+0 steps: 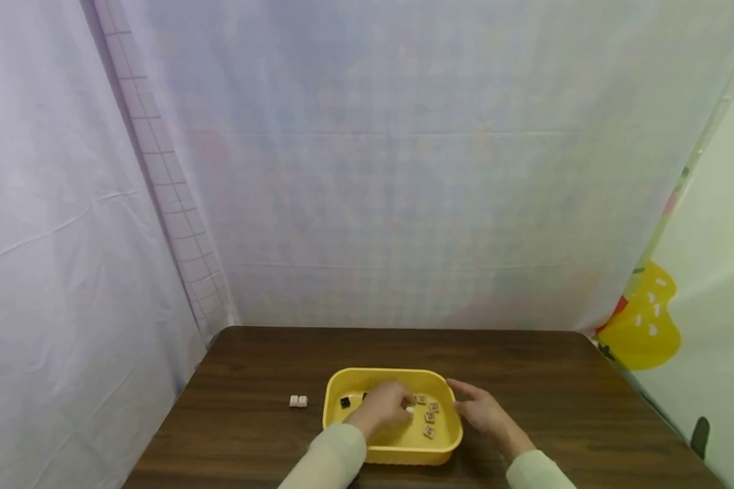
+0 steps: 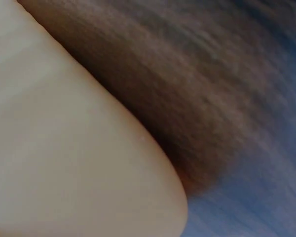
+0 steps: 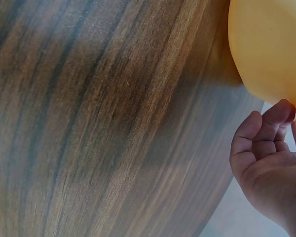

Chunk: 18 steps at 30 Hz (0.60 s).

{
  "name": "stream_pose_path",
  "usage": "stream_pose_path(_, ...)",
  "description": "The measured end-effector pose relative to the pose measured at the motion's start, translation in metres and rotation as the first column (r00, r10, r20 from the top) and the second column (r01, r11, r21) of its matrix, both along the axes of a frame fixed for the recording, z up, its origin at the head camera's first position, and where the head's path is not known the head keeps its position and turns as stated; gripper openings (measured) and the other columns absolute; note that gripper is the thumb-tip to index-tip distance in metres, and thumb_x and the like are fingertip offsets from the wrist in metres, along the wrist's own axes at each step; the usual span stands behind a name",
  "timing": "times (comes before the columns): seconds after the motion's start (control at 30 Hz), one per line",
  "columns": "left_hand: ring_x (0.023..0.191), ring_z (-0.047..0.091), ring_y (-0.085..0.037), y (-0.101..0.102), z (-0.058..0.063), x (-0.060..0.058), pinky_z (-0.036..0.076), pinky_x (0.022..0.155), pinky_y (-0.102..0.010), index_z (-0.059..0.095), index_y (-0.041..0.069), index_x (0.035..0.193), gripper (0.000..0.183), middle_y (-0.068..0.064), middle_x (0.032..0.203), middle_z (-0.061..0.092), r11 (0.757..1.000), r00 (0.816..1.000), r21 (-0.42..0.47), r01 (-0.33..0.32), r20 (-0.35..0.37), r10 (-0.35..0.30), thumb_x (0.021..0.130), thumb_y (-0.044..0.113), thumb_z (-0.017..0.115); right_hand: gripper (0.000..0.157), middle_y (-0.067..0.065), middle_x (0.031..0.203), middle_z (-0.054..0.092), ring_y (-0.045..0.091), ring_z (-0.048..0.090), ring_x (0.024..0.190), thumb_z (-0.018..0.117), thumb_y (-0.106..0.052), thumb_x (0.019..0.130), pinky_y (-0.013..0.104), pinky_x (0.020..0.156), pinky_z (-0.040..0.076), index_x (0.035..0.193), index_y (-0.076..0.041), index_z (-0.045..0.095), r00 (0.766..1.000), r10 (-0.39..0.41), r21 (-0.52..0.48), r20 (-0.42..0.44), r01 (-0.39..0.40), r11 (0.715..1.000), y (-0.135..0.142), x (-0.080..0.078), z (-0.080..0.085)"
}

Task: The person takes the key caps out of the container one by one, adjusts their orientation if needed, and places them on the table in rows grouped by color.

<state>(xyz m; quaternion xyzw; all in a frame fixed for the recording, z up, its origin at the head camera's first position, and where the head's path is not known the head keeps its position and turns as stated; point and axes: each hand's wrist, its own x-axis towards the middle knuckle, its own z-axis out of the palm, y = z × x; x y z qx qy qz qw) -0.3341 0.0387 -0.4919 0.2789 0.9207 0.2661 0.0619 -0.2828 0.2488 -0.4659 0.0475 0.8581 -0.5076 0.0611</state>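
A yellow plastic tray [image 1: 412, 457] stands on the dark wooden table. My left hand [image 1: 382, 405] reaches into it, fingers bent down among small square pieces. Close by its fingertips is a small white piece [image 1: 410, 410]; whether the fingers hold anything, I cannot tell. Several beige square pieces [image 1: 430, 417] with dark marks lie in the tray's right part, and a black square piece [image 1: 345, 402] lies at its left. At the tray's right side, my right hand [image 1: 486, 415] grips the rim between thumb and fingers, as the right wrist view [image 3: 274, 158] also shows.
Two small white blocks [image 1: 298, 401] sit side by side on the table [image 1: 251, 435], left of the tray. Pale curtains [image 1: 404, 204] hang behind the table and along its left side. A white cloth with yellow patterns [image 1: 642, 326] hangs at the right. The left wrist view is mostly sleeve.
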Motion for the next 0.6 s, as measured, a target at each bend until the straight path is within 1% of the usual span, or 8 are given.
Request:
stream_pose_path(0.07, 0.089, 0.064, -0.01, -0.0006, 0.0002, 0.0, 0.052, 0.079, -0.028, 0.077, 0.01, 0.105, 0.02, 0.003, 0.096, 0.071, 1.0, 1.0, 0.004, -0.008, -0.004, 0.008, 0.085, 0.013, 0.078, 0.054, 0.03, 0.148, 0.039, 0.048, 0.038, 0.134, 0.058, -0.007, 0.092, 0.058, 0.105, 0.035, 0.144, -0.001, 0.049, 1.0, 0.008, 0.007, 0.001, -0.008, 1.0, -0.0006, -0.0002, 0.0006)
stream_pose_path(0.2, 0.072, 0.058, -0.007, -0.0004, -0.0005, -0.0007, 0.05, 0.068, -0.026, 0.077, 0.01, 0.094, 0.009, 0.005, 0.085, 0.069, 1.0, 1.0, 0.006, -0.011, -0.003, 0.011, 0.089, 0.017, 0.075, 0.053, 0.03, 0.147, 0.04, 0.047, 0.04, 0.133, 0.058, -0.006, 0.092, 0.057, 0.105, 0.037, 0.144, 0.0, 0.049, 1.0, 0.008, 0.013, -0.007, -0.008, 1.0, -0.0024, -0.0008, 0.0017)
stream_pose_path(0.27, 0.068, 0.055, -0.006, 0.0001, -0.0009, -0.0009, 0.048, 0.064, -0.025, 0.077, 0.011, 0.091, 0.008, 0.005, 0.083, 0.068, 1.0, 1.0, 0.003, -0.012, 0.004, 0.012, 0.091, 0.017, 0.073, 0.053, 0.03, 0.148, 0.04, 0.047, 0.04, 0.133, 0.058, -0.006, 0.092, 0.057, 0.105, 0.036, 0.144, -0.001, 0.049, 1.0, 0.005, 0.016, -0.011, -0.005, 1.0, -0.0031, -0.0004, 0.0025)
stream_pose_path(0.3, 0.066, 0.053, -0.006, 0.0005, -0.0009, -0.0007, 0.047, 0.063, -0.025, 0.077, 0.011, 0.09, 0.008, 0.005, 0.082, 0.068, 1.0, 1.0, -0.002, -0.015, 0.003, 0.015, 0.091, 0.017, 0.072, 0.052, 0.031, 0.146, 0.041, 0.047, 0.043, 0.13, 0.059, -0.005, 0.092, 0.056, 0.103, 0.039, 0.143, -0.001, 0.051, 1.0, -0.002, 0.018, -0.023, 0.003, 1.0, -0.0035, -0.0001, 0.0024)
stream_pose_path(0.37, 0.068, 0.054, -0.004, 0.001, -0.0013, -0.0006, 0.048, 0.065, -0.025, 0.078, 0.011, 0.092, 0.008, 0.005, 0.085, 0.069, 1.0, 1.0, -0.014, -0.018, -0.008, 0.018, 0.091, 0.017, 0.072, 0.052, 0.031, 0.146, 0.041, 0.045, 0.046, 0.127, 0.059, -0.005, 0.091, 0.053, 0.1, 0.043, 0.142, 0.0, 0.051, 1.0, -0.006, 0.018, -0.029, 0.006, 1.0, -0.0035, 0.0004, 0.0023)
stream_pose_path(0.5, 0.076, 0.06, -0.006, 0.0015, -0.0037, -0.0006, 0.05, 0.071, -0.025, 0.078, 0.012, 0.095, 0.009, 0.004, 0.089, 0.072, 0.999, 0.998, -0.03, -0.019, -0.056, 0.018, 0.09, 0.016, 0.073, 0.054, 0.031, 0.145, 0.042, 0.039, 0.051, 0.121, 0.061, -0.008, 0.09, 0.04, 0.091, 0.05, 0.142, -0.001, 0.051, 1.0, 0.003, 0.002, -0.03, -0.003, 1.0, -0.0005, 0.0009, -0.0002)
stream_pose_path(0.6, 0.086, 0.063, -0.009, 0.0013, -0.0045, -0.0004, 0.051, 0.078, -0.026, 0.078, 0.011, 0.099, 0.013, 0.003, 0.094, 0.073, 0.999, 0.997, -0.032, -0.02, -0.069, 0.018, 0.088, 0.015, 0.075, 0.055, 0.031, 0.145, 0.042, 0.037, 0.053, 0.118, 0.063, -0.01, 0.09, 0.037, 0.087, 0.051, 0.142, -0.002, 0.052, 0.999, 0.015, -0.02, -0.028, -0.016, 1.0, 0.0025, 0.0007, -0.0015)
